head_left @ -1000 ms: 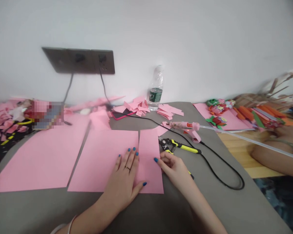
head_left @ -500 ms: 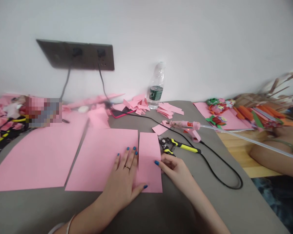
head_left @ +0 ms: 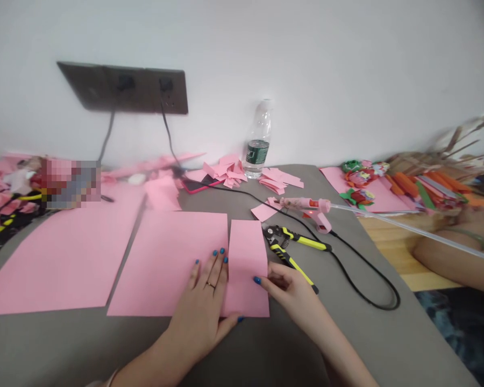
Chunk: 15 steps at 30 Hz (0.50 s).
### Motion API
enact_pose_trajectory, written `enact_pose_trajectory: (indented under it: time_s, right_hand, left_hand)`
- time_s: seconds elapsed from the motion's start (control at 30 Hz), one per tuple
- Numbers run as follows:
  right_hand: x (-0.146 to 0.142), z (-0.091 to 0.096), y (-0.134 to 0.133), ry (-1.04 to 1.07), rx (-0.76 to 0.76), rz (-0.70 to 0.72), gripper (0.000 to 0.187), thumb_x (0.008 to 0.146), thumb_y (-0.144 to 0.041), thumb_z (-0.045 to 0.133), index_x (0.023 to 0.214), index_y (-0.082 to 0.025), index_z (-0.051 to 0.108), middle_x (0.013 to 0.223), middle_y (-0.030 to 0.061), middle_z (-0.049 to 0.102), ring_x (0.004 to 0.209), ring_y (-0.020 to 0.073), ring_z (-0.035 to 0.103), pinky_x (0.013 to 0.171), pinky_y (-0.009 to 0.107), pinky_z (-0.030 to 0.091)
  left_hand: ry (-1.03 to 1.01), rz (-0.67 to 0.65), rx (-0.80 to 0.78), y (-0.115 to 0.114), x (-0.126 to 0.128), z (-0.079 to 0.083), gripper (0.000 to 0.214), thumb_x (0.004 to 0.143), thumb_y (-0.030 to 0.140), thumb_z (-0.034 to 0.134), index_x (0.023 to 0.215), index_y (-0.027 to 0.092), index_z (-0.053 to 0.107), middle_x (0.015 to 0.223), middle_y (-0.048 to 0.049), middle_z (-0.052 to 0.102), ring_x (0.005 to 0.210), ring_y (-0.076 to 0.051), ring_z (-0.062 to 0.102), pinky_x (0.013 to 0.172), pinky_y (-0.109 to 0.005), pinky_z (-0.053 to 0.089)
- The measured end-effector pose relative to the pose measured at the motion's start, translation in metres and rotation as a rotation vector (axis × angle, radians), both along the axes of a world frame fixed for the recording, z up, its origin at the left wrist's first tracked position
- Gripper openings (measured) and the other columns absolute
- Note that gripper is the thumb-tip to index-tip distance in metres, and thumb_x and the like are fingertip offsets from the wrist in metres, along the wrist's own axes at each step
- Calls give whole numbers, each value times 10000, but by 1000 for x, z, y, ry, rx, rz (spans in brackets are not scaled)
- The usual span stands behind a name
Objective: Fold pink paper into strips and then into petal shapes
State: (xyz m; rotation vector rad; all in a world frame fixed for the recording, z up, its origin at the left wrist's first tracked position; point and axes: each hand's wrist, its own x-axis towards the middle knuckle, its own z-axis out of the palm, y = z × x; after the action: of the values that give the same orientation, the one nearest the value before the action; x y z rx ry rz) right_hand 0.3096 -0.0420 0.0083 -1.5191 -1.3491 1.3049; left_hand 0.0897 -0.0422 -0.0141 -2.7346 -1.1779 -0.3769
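Note:
A pink sheet of paper (head_left: 165, 263) lies on the grey table, with a narrow strip (head_left: 248, 247) along its right side. A gap parts the strip from the sheet at the far end; near my left hand's fingers I cannot tell how far it runs. My left hand (head_left: 204, 295) rests flat on the sheet beside the gap, fingers stretched out, thumb reaching the strip's near part. With thumb and fingers my right hand (head_left: 288, 285) pinches the strip's right edge. Wire-stripping pliers (head_left: 296, 250) with yellow-black handles lie just beyond my right hand.
A pink glue gun (head_left: 306, 205) with a long clear stick and black cord lies right. Behind are a water bottle (head_left: 258, 145), paper scraps (head_left: 228, 171) and a phone (head_left: 201, 184). Another pink sheet (head_left: 68, 258) lies left. Paper flowers (head_left: 358, 180) and another person's arm (head_left: 455, 247) are right.
My left hand has slid slightly towards me along the paper. My right hand has shifted a little, still pinching the edge, and more of the pliers' near handle now shows.

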Motion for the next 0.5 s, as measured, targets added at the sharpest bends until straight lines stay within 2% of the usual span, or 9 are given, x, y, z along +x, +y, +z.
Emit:
enact_pose_trajectory:
  time_s: [0.17, 0.3, 0.4, 0.5]
  right_hand:
    - [3, 4, 0, 62, -15, 8, 396, 766, -559, 723, 735, -166, 693, 750, 59, 717, 706, 213, 644, 672, 301, 524]
    - [4, 8, -1, 94, -70, 57, 331, 772, -493, 734, 715, -175, 663, 689, 32, 689, 654, 188, 625, 615, 273, 494]
    - [4, 7, -5, 103, -132, 100, 294, 768, -453, 732, 766, -162, 692, 738, 59, 721, 705, 213, 654, 643, 291, 507]
    - [3, 2, -8, 83, -132, 85, 306, 781, -457, 706, 758, -152, 695, 754, 83, 732, 730, 235, 667, 670, 315, 514]
  left_hand:
    - [7, 4, -26, 0, 1, -1, 825, 942, 624, 445, 1464, -14, 405, 1543, -248, 445, 1433, -384, 377, 1123, -541, 205]
    - [1, -15, -42, 1, -2, 0, 820, 933, 635, 457, 1443, -7, 439, 1543, -247, 446, 1438, -373, 366, 1145, -526, 161]
    - [-14, -5, -35, -1, -3, 5, 790, 938, 597, 489, 1450, -1, 431, 1553, -238, 439, 1447, -366, 346, 1155, -515, 146]
    - [-33, 26, -22, -11, -1, 11, 740, 945, 535, 517, 1461, 13, 422, 1545, -231, 453, 1433, -358, 365, 1161, -511, 146]
